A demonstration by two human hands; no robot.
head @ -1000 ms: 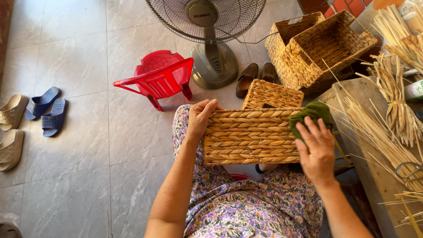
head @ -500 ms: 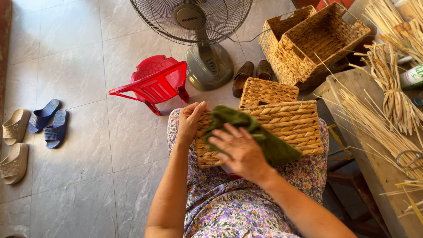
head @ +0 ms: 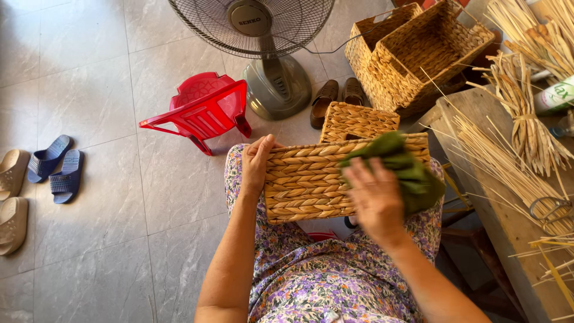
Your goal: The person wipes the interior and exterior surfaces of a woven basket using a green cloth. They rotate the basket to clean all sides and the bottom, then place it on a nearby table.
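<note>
A rectangular woven straw basket [head: 308,179] rests on my lap, its braided side facing up. My left hand [head: 258,162] grips its left end, thumb on top. My right hand [head: 375,197] presses a green cloth [head: 402,167] against the basket's right half. A second woven piece [head: 356,121] lies just behind the basket on the floor.
A small red plastic chair [head: 203,111] and a standing fan [head: 270,72] are ahead on the tiled floor. Brown shoes [head: 333,98], stacked woven baskets [head: 418,51], a wooden bench [head: 490,197] with straw bundles [head: 520,113], blue sandals [head: 57,167] and beige sandals [head: 12,197] at left.
My right hand swept the green cloth from the basket's right end to its middle, then back toward the right. The left hand kept its hold.
</note>
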